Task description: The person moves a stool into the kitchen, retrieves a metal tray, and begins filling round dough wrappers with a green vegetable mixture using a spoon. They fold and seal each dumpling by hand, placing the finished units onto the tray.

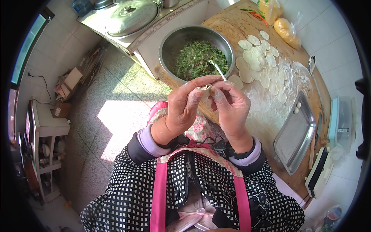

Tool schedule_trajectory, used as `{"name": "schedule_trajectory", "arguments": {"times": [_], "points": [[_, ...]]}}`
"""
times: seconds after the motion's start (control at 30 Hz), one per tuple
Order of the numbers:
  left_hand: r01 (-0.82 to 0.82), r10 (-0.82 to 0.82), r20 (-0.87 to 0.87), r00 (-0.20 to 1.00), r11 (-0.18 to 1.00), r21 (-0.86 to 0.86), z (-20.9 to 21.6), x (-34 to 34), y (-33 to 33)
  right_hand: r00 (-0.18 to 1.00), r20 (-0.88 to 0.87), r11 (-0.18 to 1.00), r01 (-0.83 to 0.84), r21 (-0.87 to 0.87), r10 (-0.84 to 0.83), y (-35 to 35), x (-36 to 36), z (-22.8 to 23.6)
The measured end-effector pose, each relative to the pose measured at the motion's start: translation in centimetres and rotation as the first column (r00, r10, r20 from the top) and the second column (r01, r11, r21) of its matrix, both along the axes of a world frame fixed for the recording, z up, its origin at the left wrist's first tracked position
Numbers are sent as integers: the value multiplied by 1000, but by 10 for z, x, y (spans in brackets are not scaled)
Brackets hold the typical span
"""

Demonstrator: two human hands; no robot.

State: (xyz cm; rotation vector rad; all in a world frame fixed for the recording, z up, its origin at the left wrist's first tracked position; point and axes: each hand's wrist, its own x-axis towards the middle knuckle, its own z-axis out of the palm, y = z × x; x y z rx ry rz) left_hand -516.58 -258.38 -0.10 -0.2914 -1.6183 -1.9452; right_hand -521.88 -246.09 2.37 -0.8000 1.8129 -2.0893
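Between both thumbs and fingers I pinch a small folded dumpling [205, 89], mostly covered by the hands. My left hand [184, 102] is closed on its left side, and my right hand [231, 103] is closed on its right side. Just beyond them stands a large steel bowl [165, 48] holding chopped green filling [199, 58]. A white-handled spoon [218, 71] leans in the filling, its handle pointing toward my right hand. To the right, many round dough wrappers [255, 62] lie overlapping on the floured wooden board [266, 110].
A metal tray [293, 135] with a few small pale pieces [297, 107] lies at the right. Bags of yellow food [288, 33] and peppers [257, 16] are at the far right. A lidded pot [133, 17] stands on the far-left counter. A shelf [46, 143] stands at left.
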Motion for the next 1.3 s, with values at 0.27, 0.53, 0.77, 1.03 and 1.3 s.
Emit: {"name": "schedule_trajectory", "arguments": {"times": [0.27, 0.53, 0.77, 1.03, 1.3], "points": [[-168, 161, -48, 986, 944, -284, 0, -4, -1, 904, -426, 993, 19, 119, 33, 4, -18, 4], [13, 7, 148, 989, 991, -137, -2, 1, 2, 721, -691, 974, 113, 195, 55, 8, -28, 11], [211, -233, 116, 966, 962, 175, -8, -4, 4, 841, -541, 993, 87, 78, -31, 4, -35, 5], [99, -170, 190, 967, 937, 334, -5, -2, 17, 918, -371, 988, -113, 102, 143, 0, -25, -14], [-35, -90, 339, 936, 938, 344, -8, -1, 25, 851, -523, 997, 68, 21, -47, -8, -14, -34]]}}
